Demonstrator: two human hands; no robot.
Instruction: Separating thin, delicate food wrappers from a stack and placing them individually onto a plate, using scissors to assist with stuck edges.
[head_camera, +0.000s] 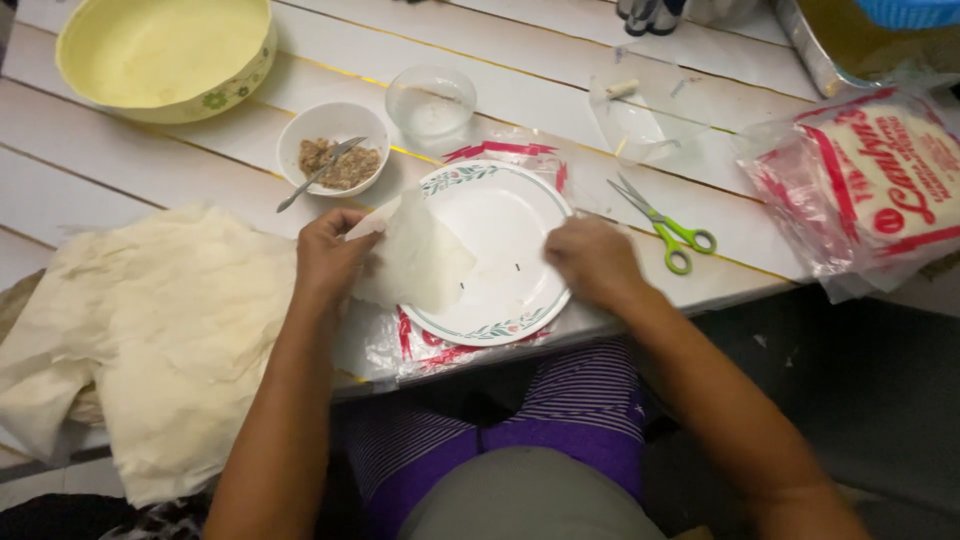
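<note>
A white plate with a floral rim (535, 200) lies on the white slatted table. A thin, translucent pastry wrapper (425, 262) lies over the plate's left part. My left hand (330, 258) pinches the wrapper's left corner, which is lifted and folded. My right hand (595, 262) rests at the plate's right rim with its fingers curled at the wrapper's right edge; whether it grips the sheet is unclear. A small white bowl of brown filling (335, 150) with a metal spoon (318, 175) in it stands just behind my left hand.
A pile of pale wrapper sheets (160, 330) covers the table's left. Behind are a big yellow bowl (165, 55), a small clear bowl of water (431, 100) and a clear plastic bag (645, 115). Green-handled scissors (665, 225) lie right of the plate, beside a red-and-white wrapper packet (880, 180).
</note>
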